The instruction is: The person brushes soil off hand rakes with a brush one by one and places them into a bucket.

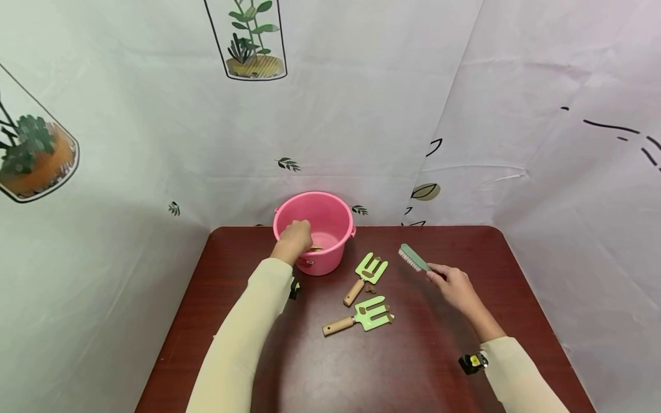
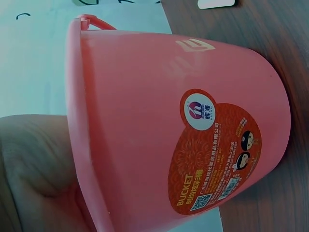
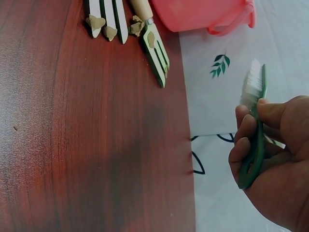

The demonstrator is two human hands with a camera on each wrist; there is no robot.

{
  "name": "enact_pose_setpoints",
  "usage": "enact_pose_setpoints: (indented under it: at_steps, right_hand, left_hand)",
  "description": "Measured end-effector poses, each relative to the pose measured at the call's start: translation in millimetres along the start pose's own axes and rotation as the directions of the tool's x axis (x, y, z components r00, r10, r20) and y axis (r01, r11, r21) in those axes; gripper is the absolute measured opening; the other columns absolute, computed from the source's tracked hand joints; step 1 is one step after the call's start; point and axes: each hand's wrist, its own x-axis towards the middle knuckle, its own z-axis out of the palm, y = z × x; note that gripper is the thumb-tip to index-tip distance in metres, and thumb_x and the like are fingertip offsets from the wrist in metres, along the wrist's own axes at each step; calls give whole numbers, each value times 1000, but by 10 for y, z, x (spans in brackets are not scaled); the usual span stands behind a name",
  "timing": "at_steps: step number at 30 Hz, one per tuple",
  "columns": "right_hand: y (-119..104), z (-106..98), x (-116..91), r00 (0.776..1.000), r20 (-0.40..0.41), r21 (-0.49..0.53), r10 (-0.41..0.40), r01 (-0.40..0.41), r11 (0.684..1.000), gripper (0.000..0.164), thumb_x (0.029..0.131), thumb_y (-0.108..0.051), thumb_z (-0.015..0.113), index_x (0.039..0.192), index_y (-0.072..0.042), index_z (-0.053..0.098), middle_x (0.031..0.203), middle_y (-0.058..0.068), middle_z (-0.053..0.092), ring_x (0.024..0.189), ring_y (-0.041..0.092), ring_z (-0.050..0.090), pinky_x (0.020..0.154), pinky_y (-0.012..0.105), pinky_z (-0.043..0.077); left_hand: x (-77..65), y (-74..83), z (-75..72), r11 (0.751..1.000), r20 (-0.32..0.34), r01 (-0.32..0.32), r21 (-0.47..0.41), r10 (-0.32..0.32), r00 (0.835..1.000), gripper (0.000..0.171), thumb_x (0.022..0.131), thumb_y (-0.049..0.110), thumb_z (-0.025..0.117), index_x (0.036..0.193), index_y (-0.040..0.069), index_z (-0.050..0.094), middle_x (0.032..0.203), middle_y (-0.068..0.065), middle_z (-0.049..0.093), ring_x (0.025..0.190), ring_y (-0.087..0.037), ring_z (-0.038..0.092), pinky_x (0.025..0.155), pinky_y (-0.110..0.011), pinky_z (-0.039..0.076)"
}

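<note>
My left hand point(image 1: 296, 234) reaches over the near rim of a pink bucket point(image 1: 338, 252), its fingers down inside. Just beside it, within the bucket, shows a small yellow-green piece point(image 1: 314, 249); I cannot tell whether the hand holds it. In the left wrist view the bucket's labelled wall point(image 2: 135, 121) hides the fingers. My right hand point(image 1: 454, 285) grips a green brush point(image 1: 415, 257) with pale bristles, raised at the right. The right wrist view shows the fingers and thumb wrapped round the brush's green handle point(image 3: 256, 157).
Two light-green hand forks with wooden handles lie between the hands: one fork point(image 1: 369, 269) near the bucket, another fork point(image 1: 369, 314) closer in. Brown clods point(image 1: 370, 288) lie on and beside them. The dark red table point(image 1: 330, 373) meets a printed white cloth point(image 1: 387, 115) behind.
</note>
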Motion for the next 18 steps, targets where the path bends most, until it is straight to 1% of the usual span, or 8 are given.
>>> enact_pose_setpoints:
  at_steps: [3,5,7,10,12,14,16,18]
  right_hand:
    - [-4,-7,3,1000,3,1,0,0,1000,40,107,-18,56,140,3,59,109,21,75,85,29,67,60,30,46]
    - [-8,-16,2,1000,2,0,-5,5,1000,40,107,-18,56,140,4,59,108,21,75,87,31,68,61,30,47]
    - [-9,-27,1,1000,-3,-4,-10,10,1000,40,107,-18,56,140,4,60,108,21,75,89,33,69,62,29,47]
    - [-4,-38,4,1000,-14,-11,-25,25,1000,39,106,-18,57,139,4,60,106,20,76,90,33,70,63,29,48]
    - [0,-39,5,999,-20,-14,-33,33,999,39,106,-18,57,138,4,61,106,20,76,89,33,70,63,29,48]
    - [3,-37,3,999,-23,-16,-45,45,999,39,106,-18,57,138,4,61,106,19,76,89,32,70,63,28,48]
    - [5,-34,0,998,-25,-11,-52,52,999,39,106,-18,58,138,4,61,107,20,76,90,33,70,64,29,49]
    - [13,-32,-2,998,-29,-14,-61,61,998,38,106,-17,58,138,4,61,107,19,76,91,33,70,64,28,49]
  left_hand:
    - [-11,2,9,1000,-45,-9,5,10,999,6,95,9,64,96,4,66,85,-11,66,75,-27,64,63,-35,49]
    - [-28,9,13,999,-95,-33,20,35,995,12,98,14,63,93,4,66,85,-12,67,76,-28,66,65,-38,52]
    - [-50,23,17,996,-157,-77,51,84,984,18,101,19,62,96,3,67,89,-14,69,82,-31,69,70,-42,56]
    - [-95,41,27,982,-234,-148,122,173,957,30,103,28,62,114,0,66,106,-19,71,97,-36,71,83,-49,59]
    - [-129,52,38,969,-273,-188,162,227,935,42,103,31,62,131,0,60,123,-21,68,111,-39,68,94,-52,57]
    - [-173,59,45,958,-300,-216,189,266,916,54,102,35,63,144,3,52,136,-23,62,122,-40,63,102,-54,53]
    - [-218,69,50,949,-323,-241,205,298,898,63,101,38,63,152,5,45,145,-23,56,131,-41,57,107,-56,49]
    - [-262,76,53,941,-339,-263,215,324,883,69,100,40,64,156,7,40,151,-24,50,137,-42,52,111,-57,45]
